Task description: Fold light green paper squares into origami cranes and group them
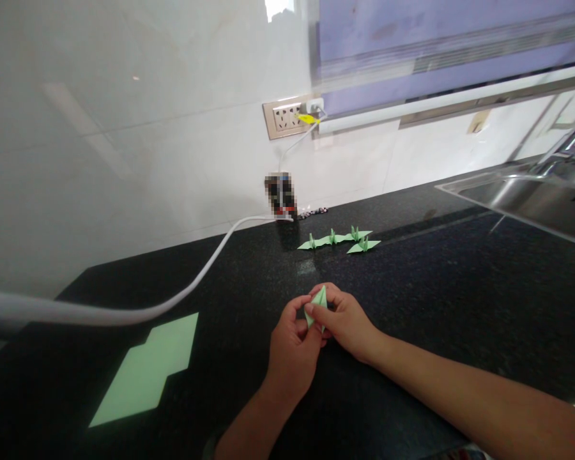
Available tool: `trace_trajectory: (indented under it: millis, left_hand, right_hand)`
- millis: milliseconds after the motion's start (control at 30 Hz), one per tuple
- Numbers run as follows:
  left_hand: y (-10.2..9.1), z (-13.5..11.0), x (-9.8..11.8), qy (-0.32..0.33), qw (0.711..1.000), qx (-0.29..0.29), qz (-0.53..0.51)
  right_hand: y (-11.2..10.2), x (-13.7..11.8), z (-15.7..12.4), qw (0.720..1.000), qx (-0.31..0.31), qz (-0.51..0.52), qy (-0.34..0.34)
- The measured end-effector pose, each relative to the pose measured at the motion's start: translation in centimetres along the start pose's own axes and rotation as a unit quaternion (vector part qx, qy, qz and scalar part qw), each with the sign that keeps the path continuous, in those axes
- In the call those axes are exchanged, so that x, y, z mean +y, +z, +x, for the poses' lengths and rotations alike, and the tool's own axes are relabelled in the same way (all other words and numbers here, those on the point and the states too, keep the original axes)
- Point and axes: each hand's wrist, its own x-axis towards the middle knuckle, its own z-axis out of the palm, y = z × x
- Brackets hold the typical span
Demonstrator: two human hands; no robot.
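The folded paper (317,305) is light green. So are the paper cranes (339,240) and flat sheets (148,367). The counter (460,306) is black with tiny specks. The cable (124,312) is white.

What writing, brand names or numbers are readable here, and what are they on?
No text is readable anywhere.
yellow tag at the wall socket: too small to tell whether it bears writing.
small device by the wall: blurred out, unreadable.
folded green paper held by the left hand and right hand: plain.
flat green sheets: plain.
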Motion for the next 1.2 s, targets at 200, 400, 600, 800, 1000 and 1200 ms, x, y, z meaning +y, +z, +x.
trace_trajectory:
  millis: [200, 400, 600, 800, 1000, 1200]
  left_hand:
    - [-0.13, 0.07, -0.19, 0.005, 1.000, 0.009, -0.001]
    - [-0.32, 0.23, -0.40, -0.005, 1.000, 0.001, -0.006]
    - [-0.29, 0.17, -0.45, 0.003, 1.000, -0.004, -0.006]
    - [-0.18, 0.23, -0.27, -0.013, 1.000, -0.017, -0.017]
    - [-0.32, 0.39, -0.70, -0.016, 1.000, -0.015, -0.006]
    - [-0.47, 0.33, -0.30, -0.027, 0.999, -0.011, -0.027]
  right_hand:
    - [0.00, 0.17, -0.03, 1.000, 0.000, 0.023, 0.004]
    - [-0.05, 0.08, -0.11, 0.998, -0.024, 0.043, 0.033]
    - [0.16, 0.44, -0.09, 0.999, 0.003, 0.045, 0.018]
    - [-0.07, -0.01, -0.04, 0.994, -0.016, 0.096, 0.041]
    - [-0.28, -0.01, 0.08, 0.995, -0.017, 0.090, 0.026]
    - [-0.58, 0.06, 0.21, 0.998, -0.033, 0.044, 0.000]
